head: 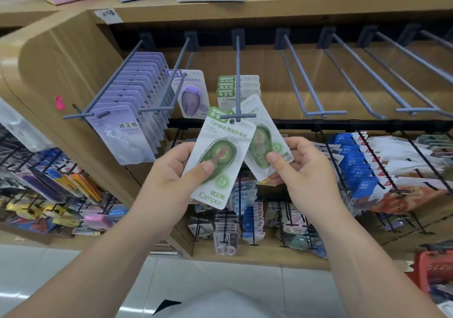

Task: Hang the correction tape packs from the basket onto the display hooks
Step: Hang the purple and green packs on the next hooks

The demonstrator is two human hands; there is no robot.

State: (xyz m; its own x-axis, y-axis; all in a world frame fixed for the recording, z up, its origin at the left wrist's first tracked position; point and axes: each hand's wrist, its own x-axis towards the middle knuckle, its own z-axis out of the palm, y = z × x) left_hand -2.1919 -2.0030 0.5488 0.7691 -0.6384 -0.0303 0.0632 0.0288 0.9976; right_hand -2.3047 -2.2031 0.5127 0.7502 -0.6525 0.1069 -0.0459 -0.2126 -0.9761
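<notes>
Holding: left hand (171, 170) pinches a green pack (220, 151), thumb on the blister, with its hole at the hook (237, 72) tip, mid-frame, seemingly for threading.
Waiting: right hand (301, 168) grips a second pack (262, 141) just behind, tilted aside, likely next.
Hung: green stock (245, 85) further back on that hook.
Basket (434, 268): lower right.

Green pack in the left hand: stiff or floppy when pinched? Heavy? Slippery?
Probably stiff: the green pack looks flat though the left hand pinches only its lower half. Likely light: thin card, small blister. The glossy blister may be slippery to pinch.
</notes>
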